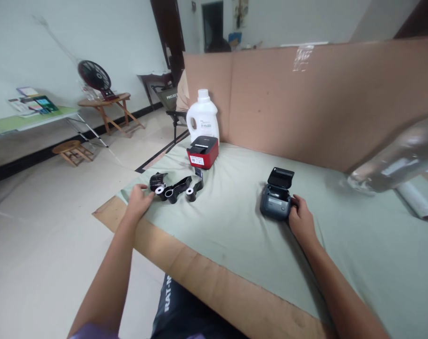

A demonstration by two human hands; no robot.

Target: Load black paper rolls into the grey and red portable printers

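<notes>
My right hand [301, 217] grips the right side of a small dark portable label printer [275, 207], its fingers partly hidden along the casing. The printer's black lid [281, 178] stands raised, and the compartment beneath is exposed. At the left edge of the cloth, my left hand [140, 201] is beside a group of black ribbon rolls, its thumb and fingers apart. Closest to it are a loose, crumpled length of black ribbon [157, 181] and a roll with a white core [160, 192]. Unwound ribbon [182, 185] trails among the rolls; another small roll [190, 193] lies to the right.
A red and black box-shaped device [203, 153] sits in front of a white jug [204, 115]. Cardboard [288, 103] walls the table's back. At right are a clear plastic-wrapped object [394, 157] and a silvery tube [419, 200]. The wooden table edge [200, 268] runs along the front.
</notes>
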